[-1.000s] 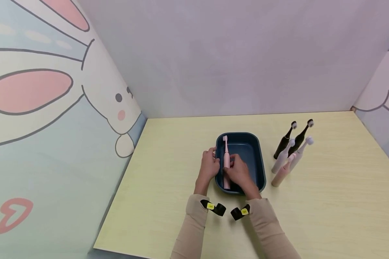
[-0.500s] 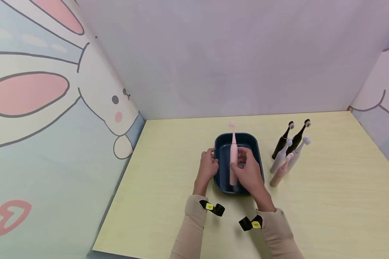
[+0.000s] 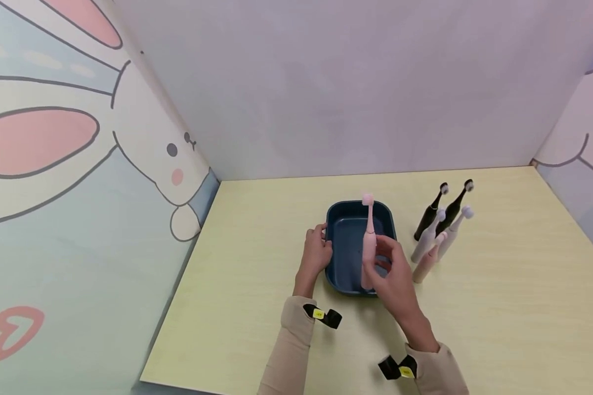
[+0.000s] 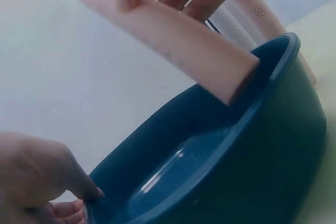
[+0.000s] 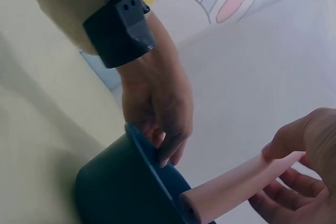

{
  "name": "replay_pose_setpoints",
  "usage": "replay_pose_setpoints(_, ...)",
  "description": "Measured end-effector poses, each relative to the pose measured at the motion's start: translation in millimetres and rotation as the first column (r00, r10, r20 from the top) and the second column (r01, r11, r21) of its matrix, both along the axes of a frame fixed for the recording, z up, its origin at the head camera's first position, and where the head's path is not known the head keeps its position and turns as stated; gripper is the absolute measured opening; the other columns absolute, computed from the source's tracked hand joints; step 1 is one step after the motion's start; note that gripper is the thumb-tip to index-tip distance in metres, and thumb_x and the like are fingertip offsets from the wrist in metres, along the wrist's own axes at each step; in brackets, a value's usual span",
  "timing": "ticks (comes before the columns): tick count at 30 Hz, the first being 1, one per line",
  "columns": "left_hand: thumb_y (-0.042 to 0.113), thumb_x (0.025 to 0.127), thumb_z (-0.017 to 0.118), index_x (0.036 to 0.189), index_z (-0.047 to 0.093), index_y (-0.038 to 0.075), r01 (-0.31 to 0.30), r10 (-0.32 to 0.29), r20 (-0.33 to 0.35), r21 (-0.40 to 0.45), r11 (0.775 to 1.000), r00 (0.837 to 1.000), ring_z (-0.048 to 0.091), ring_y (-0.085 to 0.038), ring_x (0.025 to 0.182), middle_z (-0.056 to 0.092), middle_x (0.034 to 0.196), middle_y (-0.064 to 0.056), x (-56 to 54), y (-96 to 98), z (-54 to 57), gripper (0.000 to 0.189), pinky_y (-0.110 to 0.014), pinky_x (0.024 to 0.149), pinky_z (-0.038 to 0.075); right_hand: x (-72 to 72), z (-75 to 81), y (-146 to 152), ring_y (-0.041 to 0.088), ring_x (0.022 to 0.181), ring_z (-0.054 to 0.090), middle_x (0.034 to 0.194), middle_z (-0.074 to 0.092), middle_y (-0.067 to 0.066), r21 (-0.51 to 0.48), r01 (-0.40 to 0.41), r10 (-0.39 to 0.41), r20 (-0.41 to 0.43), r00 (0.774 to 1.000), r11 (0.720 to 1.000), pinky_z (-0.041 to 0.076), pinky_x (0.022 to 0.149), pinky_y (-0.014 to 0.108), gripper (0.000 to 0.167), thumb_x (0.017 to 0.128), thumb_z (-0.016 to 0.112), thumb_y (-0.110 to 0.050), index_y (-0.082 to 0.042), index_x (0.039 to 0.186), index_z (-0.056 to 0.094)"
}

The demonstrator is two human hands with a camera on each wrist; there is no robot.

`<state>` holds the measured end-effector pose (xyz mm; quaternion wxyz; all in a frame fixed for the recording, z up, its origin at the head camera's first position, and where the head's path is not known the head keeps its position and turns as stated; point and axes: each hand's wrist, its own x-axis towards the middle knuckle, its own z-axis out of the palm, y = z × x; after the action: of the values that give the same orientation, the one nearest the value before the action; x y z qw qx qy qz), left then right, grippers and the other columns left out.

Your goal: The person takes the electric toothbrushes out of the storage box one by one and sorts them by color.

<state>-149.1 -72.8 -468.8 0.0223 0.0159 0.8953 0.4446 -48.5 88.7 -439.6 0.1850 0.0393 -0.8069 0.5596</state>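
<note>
My right hand pinches a pink electric toothbrush by its handle, head up, above the right side of a dark blue basin. In the left wrist view, the pink handle's lower end hangs over the basin's rim. On the basin's left side my left hand grips the wall, thumb inside and fingers outside, as the right wrist view also shows. Part of the handle is hidden behind my right fingers. The visible floor of the basin is bare.
Right of the basin, several electric toothbrushes stand upright close together: two black, two white and one pink. They stand on a pale wooden table. A light wall rises behind its back edge.
My right hand has lifted the pink toothbrush from the basin's left side and carried it rightward. The left hand has kept its hold on the basin.
</note>
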Motion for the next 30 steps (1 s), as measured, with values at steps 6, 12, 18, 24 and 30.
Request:
replay_pose_setpoints(6, 0.005, 0.094, 0.051, 0.138, 0.047, 0.006, 0.000, 0.000, 0.011, 0.005, 1.000, 1.000, 0.050, -0.018, 0.086, 0.049, 0.108, -0.011, 0.7, -0.1, 0.0, 0.044, -0.034, 0.080, 0.046, 19.5, -4.4, 6, 0.001, 0.107, 0.054, 0.118, 0.056, 0.006, -0.051, 0.006, -0.013, -0.125, 0.992, 0.999, 0.046, 0.087, 0.011, 0.055, 0.083, 0.067, 0.004, -0.005, 0.133, 0.047)
replay_pose_setpoints(12, 0.005, 0.094, 0.052, 0.138, 0.047, 0.006, 0.002, -0.002, 0.007, 0.002, 1.000, 1.000, 0.051, -0.018, 0.085, 0.049, 0.107, -0.011, 2.2, -0.7, 0.2, 0.044, -0.034, 0.079, 0.046, 36.2, -9.9, 18, 0.007, 0.107, 0.055, 0.123, 0.053, 0.001, -0.097, -0.002, -0.026, -0.288, 0.957, 0.995, 0.047, 0.088, 0.013, 0.068, 0.068, 0.065, 0.027, 0.009, 0.130, 0.045)
replay_pose_setpoints(18, 0.006, 0.095, 0.052, 0.138, 0.047, 0.006, 0.000, 0.000, 0.006, 0.013, 1.000, 1.000, 0.050, -0.018, 0.085, 0.049, 0.106, -0.011, 2.9, -0.4, 2.0, 0.044, -0.034, 0.079, 0.046, 42.9, -19.8, 33, 0.011, 0.108, 0.056, 0.123, 0.052, 0.004, -0.141, -0.032, -0.030, -0.413, 0.910, 0.990, 0.047, 0.089, 0.015, 0.072, 0.057, 0.058, 0.039, 0.022, 0.125, 0.040)
replay_pose_setpoints(24, 0.005, 0.094, 0.052, 0.138, 0.048, 0.005, 0.007, -0.007, 0.003, 0.002, 1.000, 1.000, 0.050, -0.017, 0.084, 0.049, 0.105, -0.011, 4.1, -0.4, 0.8, 0.044, -0.033, 0.078, 0.045, 54.0, -27.0, 47, 0.019, 0.108, 0.056, 0.123, 0.053, 0.014, -0.339, -0.152, -0.042, -0.503, 0.863, 0.928, 0.048, 0.090, 0.020, 0.067, 0.061, 0.051, 0.038, 0.026, 0.125, 0.035)
replay_pose_setpoints(30, 0.005, 0.094, 0.052, 0.137, 0.048, 0.005, 0.007, -0.007, -0.015, -0.006, 1.000, 1.000, 0.050, -0.017, 0.083, 0.050, 0.105, -0.011, 4.1, -0.3, 0.5, 0.043, -0.032, 0.078, 0.045, 60.5, -30.1, 64, 0.023, 0.108, 0.057, 0.121, 0.052, 0.020, -0.444, -0.169, -0.107, -0.533, 0.839, 0.880, 0.049, 0.091, 0.022, 0.065, 0.066, 0.050, 0.034, 0.025, 0.127, 0.033)
